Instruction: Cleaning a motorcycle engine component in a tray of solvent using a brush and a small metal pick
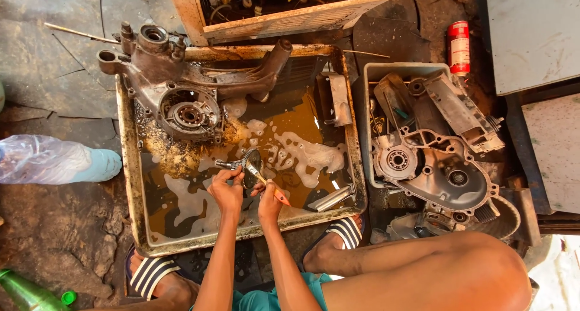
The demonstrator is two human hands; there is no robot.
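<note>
Left hand (226, 187) is gripping a small gear part (249, 161) over the sudsy wash tray (128, 166). Right hand (266, 197) is clamping a brush (269, 187) w/ orange handle, bristles touching the part

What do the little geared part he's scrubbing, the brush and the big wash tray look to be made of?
Geared part: grey, dull shine, likely steel. Brush: pale handle with an orange end, probably plastic or painted wood. Tray: sheet metal by its thin bent rim, rusty and grimy.
</note>
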